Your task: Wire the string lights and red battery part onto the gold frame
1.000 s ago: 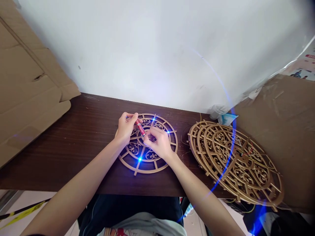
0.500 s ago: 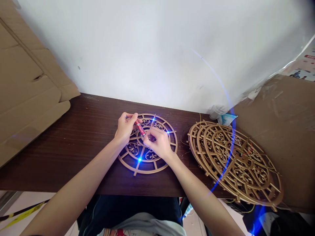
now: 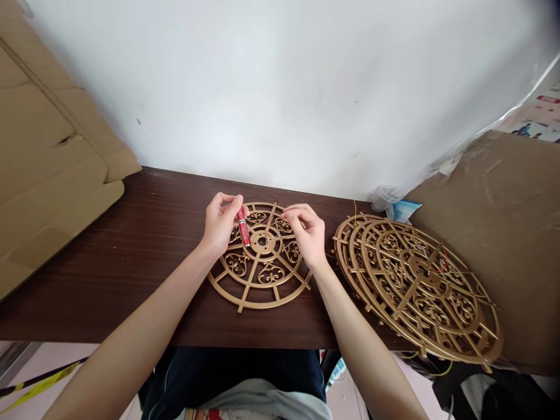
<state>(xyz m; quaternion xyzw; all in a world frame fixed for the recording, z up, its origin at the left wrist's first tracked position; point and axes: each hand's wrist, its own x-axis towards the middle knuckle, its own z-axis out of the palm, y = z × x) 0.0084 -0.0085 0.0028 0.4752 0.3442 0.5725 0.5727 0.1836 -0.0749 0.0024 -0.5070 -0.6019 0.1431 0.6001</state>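
My left hand (image 3: 222, 224) is closed round the upper part of a red stick with silver bands (image 3: 244, 227), which looks like two batteries end to end. It tilts over the left half of a round gold ornamental frame (image 3: 257, 304) lying flat on the table. My right hand (image 3: 308, 232) is raised over the frame's right side, thumb and fingertips pinched on what looks like a thin wire, hard to make out. Dark thin wires (image 3: 268, 233) run near the frame's hub and upper spoke. No light shows on the frame.
Several similar gold frames (image 3: 405, 303) are stacked at the right, with loose yellow wires, overhanging the table's front edge. A clear plastic cup (image 3: 384, 197) and a blue-white packet (image 3: 403, 210) stand behind them. Cardboard (image 3: 52, 157) leans at the left, more cardboard (image 3: 494, 233) at the right.
My right hand has moved away from the lower end of the red batteries, up and to the right. The blue lights on the frame have gone out. My left hand still holds the batteries, now steeper.
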